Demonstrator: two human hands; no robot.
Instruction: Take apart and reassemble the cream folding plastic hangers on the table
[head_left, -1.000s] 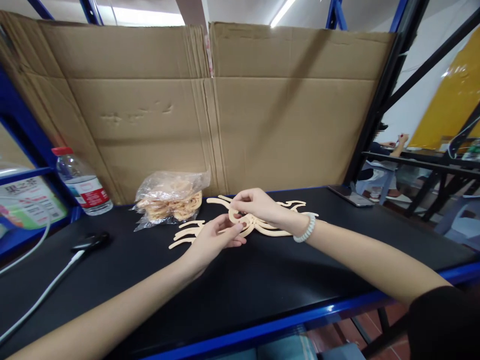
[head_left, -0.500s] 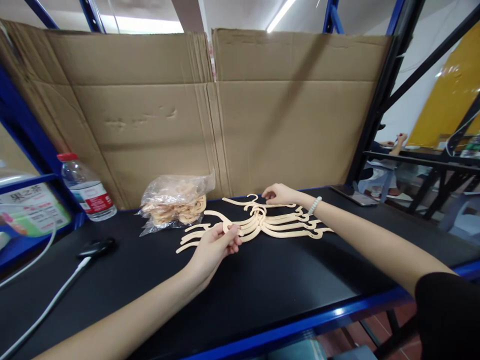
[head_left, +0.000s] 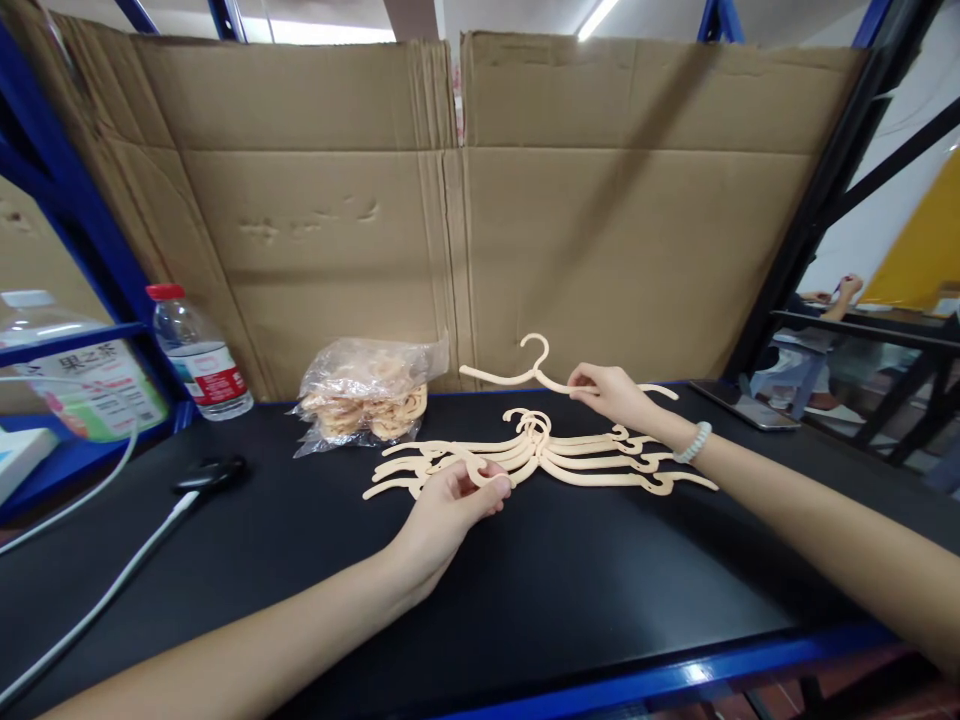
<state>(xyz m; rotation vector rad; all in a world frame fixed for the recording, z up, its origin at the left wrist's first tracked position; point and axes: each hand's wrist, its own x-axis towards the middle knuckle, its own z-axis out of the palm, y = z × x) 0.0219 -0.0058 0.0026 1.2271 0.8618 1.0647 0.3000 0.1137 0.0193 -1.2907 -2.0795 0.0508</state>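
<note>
My left hand (head_left: 454, 510) is closed, with thumb and fingers pinching a small beige curved hook piece (head_left: 477, 472) in front of the hanger pile. My right hand (head_left: 616, 395) grips a beige clothes hanger (head_left: 499, 379) by its right arm, holding it raised at the back of the table with its hook upward. Between the hands lies a row of several overlapping beige hangers (head_left: 585, 478), their hooks bunched in the middle. Similar curved hooks (head_left: 660, 485) sit on their right arms. My left fingers partly hide the nearest left arms.
A clear plastic bag (head_left: 367, 395) of beige pieces rests at the back left. Farther left stand a red-capped bottle (head_left: 206, 365) and a black device (head_left: 208, 474) with a white cable. A phone (head_left: 742, 405) lies at the back right. Cardboard (head_left: 637, 220) walls the rear.
My right hand has lifted the rear hanger off the table. The hook piece in my left hand has turned and come lower, nearer the pile. The camera view has shifted slightly.
</note>
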